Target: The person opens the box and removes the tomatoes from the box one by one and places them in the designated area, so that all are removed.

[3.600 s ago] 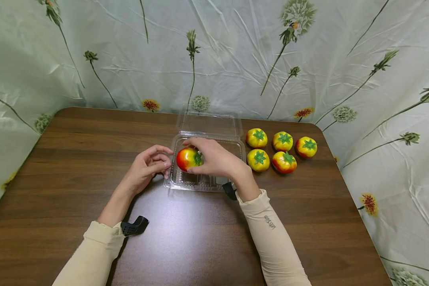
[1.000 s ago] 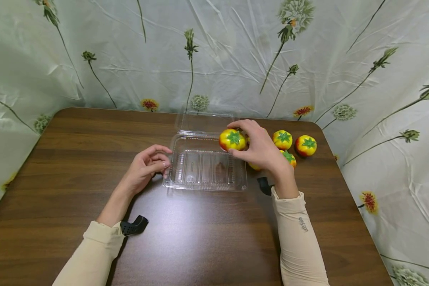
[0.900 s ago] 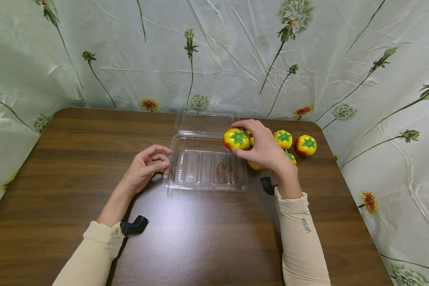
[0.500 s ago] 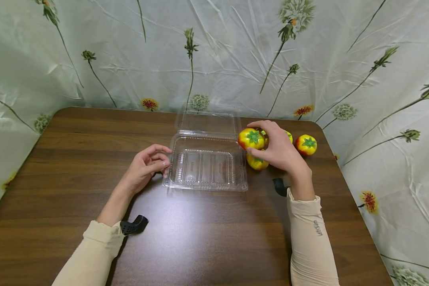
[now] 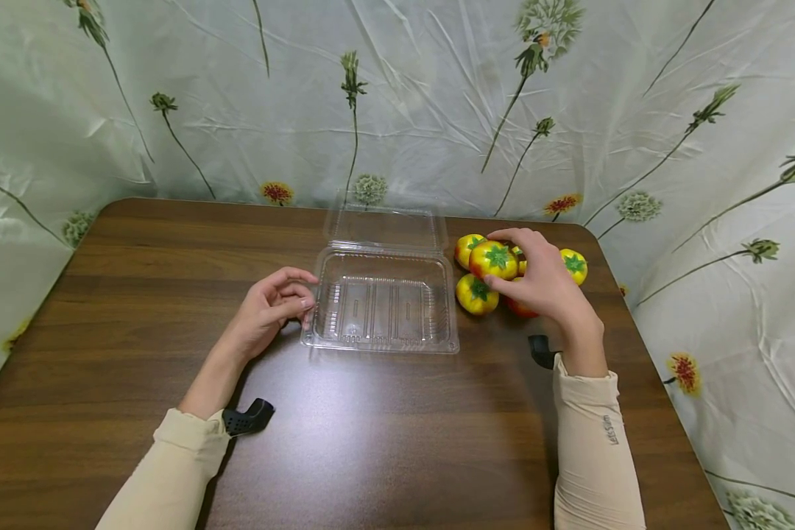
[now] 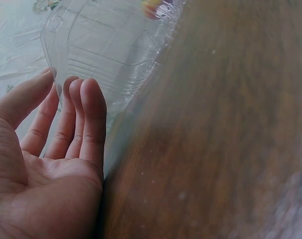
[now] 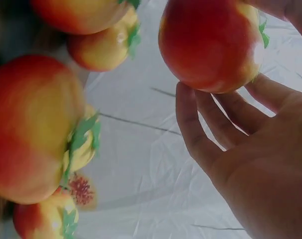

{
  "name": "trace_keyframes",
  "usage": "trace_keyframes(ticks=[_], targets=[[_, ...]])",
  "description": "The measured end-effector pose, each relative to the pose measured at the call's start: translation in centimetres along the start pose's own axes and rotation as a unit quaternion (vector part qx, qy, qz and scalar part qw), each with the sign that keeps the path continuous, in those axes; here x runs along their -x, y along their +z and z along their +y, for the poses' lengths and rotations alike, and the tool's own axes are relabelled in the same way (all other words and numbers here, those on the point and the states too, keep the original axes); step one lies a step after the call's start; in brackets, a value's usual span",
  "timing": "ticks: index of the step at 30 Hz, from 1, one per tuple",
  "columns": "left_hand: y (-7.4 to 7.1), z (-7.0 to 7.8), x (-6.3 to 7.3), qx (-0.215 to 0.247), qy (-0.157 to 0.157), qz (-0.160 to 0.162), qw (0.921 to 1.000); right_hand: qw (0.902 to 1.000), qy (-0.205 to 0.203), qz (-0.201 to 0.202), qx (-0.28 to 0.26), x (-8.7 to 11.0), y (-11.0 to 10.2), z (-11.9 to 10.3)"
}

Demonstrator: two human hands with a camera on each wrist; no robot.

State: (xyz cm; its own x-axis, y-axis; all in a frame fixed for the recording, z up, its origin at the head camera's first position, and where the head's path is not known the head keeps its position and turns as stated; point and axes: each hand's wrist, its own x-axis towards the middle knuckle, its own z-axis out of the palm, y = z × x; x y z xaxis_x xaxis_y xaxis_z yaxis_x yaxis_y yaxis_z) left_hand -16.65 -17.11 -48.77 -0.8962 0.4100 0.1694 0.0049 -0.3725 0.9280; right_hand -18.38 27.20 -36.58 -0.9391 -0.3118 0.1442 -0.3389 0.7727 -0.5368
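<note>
My right hand (image 5: 543, 278) grips a yellow-and-red tomato (image 5: 490, 259) with a green star-shaped calyx, held over the group of similar tomatoes at the right. In the right wrist view the fingertips and thumb surround the held tomato (image 7: 211, 45), clear of the others. At the middle of the table a clear plastic clamshell container (image 5: 380, 347) stands with its lid (image 5: 387, 227) folded back and nothing inside. Beside its left rim rests my left hand (image 5: 268, 305), fingers relaxed, fingertips right at the edge. The left wrist view has these fingers (image 6: 93, 107) against the clear wall.
Several more tomatoes (image 5: 477, 296) sit close together right of the container, some partly hidden by my right hand. A brown wooden table (image 5: 371, 442) lies beneath, with a flower-printed curtain (image 5: 424, 110) behind its far edge.
My right hand has lifted the tomato out of the container and carried it rightward over the other tomatoes. The left hand and the container have stayed in place.
</note>
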Motion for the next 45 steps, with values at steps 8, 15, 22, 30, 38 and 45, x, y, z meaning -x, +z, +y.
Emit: trace_keyframes(ticks=[8, 15, 22, 30, 38, 45], targets=[[-0.2, -0.2, 0.0, 0.001, 0.006, -0.004, 1.0000, 0.9992, -0.004, 0.035, 0.018, 0.9, -1.0, 1.3], [-0.1, -0.1, 0.0, 0.002, 0.002, -0.002, 1.0000, 0.9973, 0.009, 0.062, 0.038, 2.1, -2.2, 2.7], [-0.1, -0.1, -0.1, 0.008, 0.004, -0.007, 0.9999, 0.9966, 0.040, 0.063, 0.035, 3.3, -3.4, 4.2], [-0.1, -0.2, 0.0, 0.008, 0.005, -0.009, 0.9999, 0.9942, 0.070, 0.069, 0.044, 4.2, -4.5, 5.4], [-0.1, -0.1, 0.1, 0.006, 0.005, -0.008, 0.9999, 0.9929, 0.082, 0.069, 0.052, 4.8, -5.3, 6.1], [-0.3, -0.2, 0.0, 0.003, 0.006, -0.011, 0.9999, 0.9898, 0.110, 0.076, 0.050, 5.8, -5.9, 7.2]])
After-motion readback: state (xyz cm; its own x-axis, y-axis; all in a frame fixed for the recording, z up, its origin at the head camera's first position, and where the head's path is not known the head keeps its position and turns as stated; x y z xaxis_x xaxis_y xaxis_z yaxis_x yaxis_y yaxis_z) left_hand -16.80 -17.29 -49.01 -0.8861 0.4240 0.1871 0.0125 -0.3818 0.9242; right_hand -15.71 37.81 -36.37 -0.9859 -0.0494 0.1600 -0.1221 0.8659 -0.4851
